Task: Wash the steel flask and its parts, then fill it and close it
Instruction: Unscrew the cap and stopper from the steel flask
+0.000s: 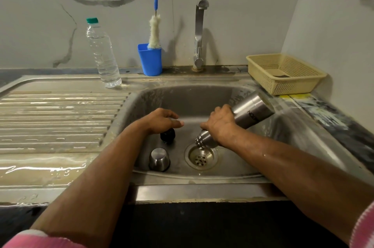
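Note:
My right hand (221,124) grips the steel flask (251,112) near its neck. The flask is tipped mouth down over the sink drain (201,159), and a thin trickle of water leaves its threaded mouth. My left hand (162,119) hovers inside the sink basin (182,98) with relaxed fingers and holds nothing. Just under it lies the black stopper (168,135). The steel cup lid (159,159) stands upside down on the basin floor near the front.
A tap (199,33) rises behind the basin. A blue cup (150,59) holds a bottle brush (154,32) with a long blue handle. A clear plastic water bottle (103,55) stands on the wet drainboard (50,118). A cream basket (283,72) sits back right.

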